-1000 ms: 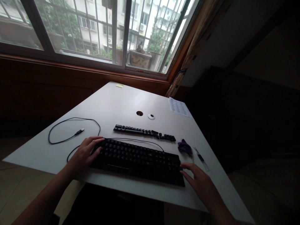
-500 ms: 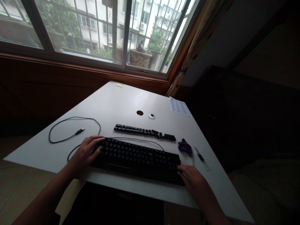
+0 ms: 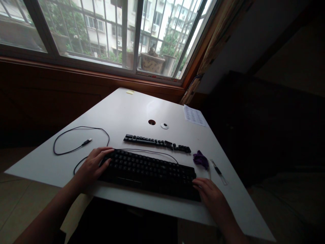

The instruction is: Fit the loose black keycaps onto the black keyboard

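Note:
A black keyboard (image 3: 152, 169) lies along the front of the white table, its lower rows bare of keycaps. My left hand (image 3: 92, 166) grips its left end, fingers over the far corner and thumb on the near side. At the right end, my right hand (image 3: 209, 191) has its fingers drawn together against the keyboard's edge; whether a small part is between the fingertips is hidden. Behind the keyboard, several loose black keycaps (image 3: 152, 141) lie in rows. A black cable (image 3: 147, 150) runs behind it and loops left to a USB plug (image 3: 87, 142).
A crumpled purple cloth (image 3: 200, 159) and a thin black-handled tool (image 3: 217, 169) lie right of the keyboard. Farther back are a round hole (image 3: 151, 122) in the table (image 3: 114, 112), its white cover (image 3: 165, 126), a printed sheet (image 3: 195, 115) and a yellow note (image 3: 130, 92).
My right fingers have shifted very slightly at the keyboard's right end. My left hand and the things on the table stay as they were.

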The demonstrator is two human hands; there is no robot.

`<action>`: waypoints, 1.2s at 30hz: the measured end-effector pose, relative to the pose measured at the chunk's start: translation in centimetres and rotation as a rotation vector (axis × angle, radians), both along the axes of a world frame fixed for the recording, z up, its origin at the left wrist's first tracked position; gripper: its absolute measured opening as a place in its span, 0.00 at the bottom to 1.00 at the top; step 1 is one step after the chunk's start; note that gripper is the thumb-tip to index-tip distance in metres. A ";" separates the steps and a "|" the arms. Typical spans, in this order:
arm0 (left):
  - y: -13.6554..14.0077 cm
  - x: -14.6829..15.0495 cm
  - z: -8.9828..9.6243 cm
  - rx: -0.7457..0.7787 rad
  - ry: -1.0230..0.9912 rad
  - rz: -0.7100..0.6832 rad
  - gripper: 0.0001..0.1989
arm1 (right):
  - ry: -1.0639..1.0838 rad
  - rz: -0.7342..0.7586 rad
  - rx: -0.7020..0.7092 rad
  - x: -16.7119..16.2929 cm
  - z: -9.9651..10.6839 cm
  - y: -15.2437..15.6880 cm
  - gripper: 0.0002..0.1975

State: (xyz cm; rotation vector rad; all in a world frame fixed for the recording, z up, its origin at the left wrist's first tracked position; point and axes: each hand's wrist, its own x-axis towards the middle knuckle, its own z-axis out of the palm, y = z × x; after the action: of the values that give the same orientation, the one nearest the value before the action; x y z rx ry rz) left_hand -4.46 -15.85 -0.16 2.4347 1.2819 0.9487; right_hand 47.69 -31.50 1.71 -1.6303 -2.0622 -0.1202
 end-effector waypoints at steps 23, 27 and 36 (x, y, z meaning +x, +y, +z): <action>0.0 0.0 0.1 0.010 0.004 0.007 0.19 | -0.115 0.089 0.025 -0.6 1.4 0.0 0.09; 0.0 0.1 0.2 0.023 -0.003 0.006 0.18 | -0.108 0.072 0.023 -0.6 1.2 -0.1 0.09; 0.1 -0.1 -0.3 0.022 0.005 -0.011 0.19 | -0.136 0.010 0.092 -0.8 -0.2 -0.4 0.09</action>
State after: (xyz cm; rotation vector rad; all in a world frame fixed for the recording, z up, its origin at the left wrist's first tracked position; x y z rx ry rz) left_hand -4.57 -15.71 -0.46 2.4599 1.2653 0.9599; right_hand 46.91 -31.91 1.48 -1.5947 -2.1322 -0.3259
